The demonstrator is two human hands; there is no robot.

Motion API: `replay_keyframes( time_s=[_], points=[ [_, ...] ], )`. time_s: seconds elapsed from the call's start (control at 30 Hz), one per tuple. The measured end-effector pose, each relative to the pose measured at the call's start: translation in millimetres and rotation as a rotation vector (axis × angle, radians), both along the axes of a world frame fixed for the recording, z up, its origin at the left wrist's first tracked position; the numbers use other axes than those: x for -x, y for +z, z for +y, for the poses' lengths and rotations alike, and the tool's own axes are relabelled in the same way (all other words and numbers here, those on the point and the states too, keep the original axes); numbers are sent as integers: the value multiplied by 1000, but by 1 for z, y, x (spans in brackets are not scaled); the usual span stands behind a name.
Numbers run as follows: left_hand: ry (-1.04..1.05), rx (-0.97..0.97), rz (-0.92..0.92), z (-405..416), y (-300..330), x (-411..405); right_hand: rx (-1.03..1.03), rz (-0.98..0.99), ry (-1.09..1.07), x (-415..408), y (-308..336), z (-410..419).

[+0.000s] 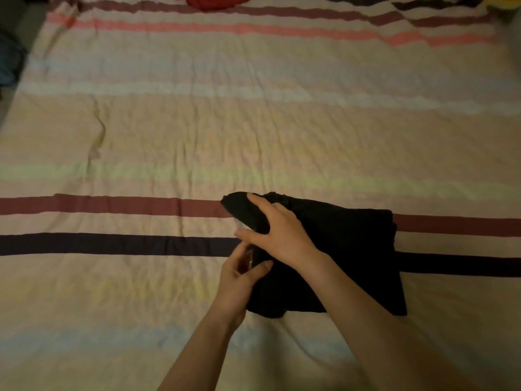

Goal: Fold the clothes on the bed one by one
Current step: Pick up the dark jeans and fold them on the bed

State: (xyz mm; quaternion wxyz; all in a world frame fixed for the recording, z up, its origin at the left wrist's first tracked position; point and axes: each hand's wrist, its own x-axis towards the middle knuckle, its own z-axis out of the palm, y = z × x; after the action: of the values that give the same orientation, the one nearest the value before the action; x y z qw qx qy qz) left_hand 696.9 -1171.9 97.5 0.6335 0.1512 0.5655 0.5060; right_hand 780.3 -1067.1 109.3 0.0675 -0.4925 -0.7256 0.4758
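Note:
A black garment [352,255], folded into a rough rectangle, lies on the striped bed sheet [169,136] at the lower middle right. My right hand [277,232] grips the garment's upper left corner, thumb under a raised flap and fingers over it. My left hand [239,280] pinches the garment's left edge just below, thumb on top of the cloth.
A red garment [211,1] lies at the far edge of the bed, top middle. Dark cloth [8,63] sits off the bed's left side. A yellow item [507,0] shows at the top right corner. The sheet is wrinkled, with broad coloured stripes.

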Motion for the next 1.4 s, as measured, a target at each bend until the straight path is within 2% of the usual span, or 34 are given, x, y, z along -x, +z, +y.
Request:
replay_keyframes(
  time_s=[0.13, 0.2, 0.3, 0.37, 0.43, 0.5, 0.67, 0.83, 0.93, 1.07, 1.3, 1.4],
  points=[
    [-145, -52, 186, 13, 3, -27, -177, -140, -1, -24, 5, 14],
    [-228, -75, 360, 16, 2, -41, -248, -139, -40, -41, 4, 22],
    [-322, -27, 721, 13, -4, -63, -219, -96, -149, -69, -1, 28],
    [-345, 12, 828, 5, -4, -78, -209, -71, -197, -88, -5, 29],
    [-364, -2, 855, -2, -5, -91, -198, -25, -179, -107, -10, 28],
    [-376, -10, 835, -7, -10, -101, -146, 56, -177, -124, -14, 27],
    [-377, 70, 642, -4, -29, -119, -73, 157, -272, -161, -28, 26],
    [-518, 13, 765, -11, -31, -149, -71, 175, -374, -193, -41, 30],
    [-503, -39, 736, -9, -32, -171, -65, 210, -433, -211, -46, 32],
    [-438, -40, 557, 3, -41, -203, -49, 225, -536, -240, -58, 44],
    [-318, 187, 182, 22, -66, -222, 76, 267, -639, -268, -84, 51],
    [-332, 255, 106, 21, -75, -225, 114, 242, -683, -274, -104, 51]
  ],
)
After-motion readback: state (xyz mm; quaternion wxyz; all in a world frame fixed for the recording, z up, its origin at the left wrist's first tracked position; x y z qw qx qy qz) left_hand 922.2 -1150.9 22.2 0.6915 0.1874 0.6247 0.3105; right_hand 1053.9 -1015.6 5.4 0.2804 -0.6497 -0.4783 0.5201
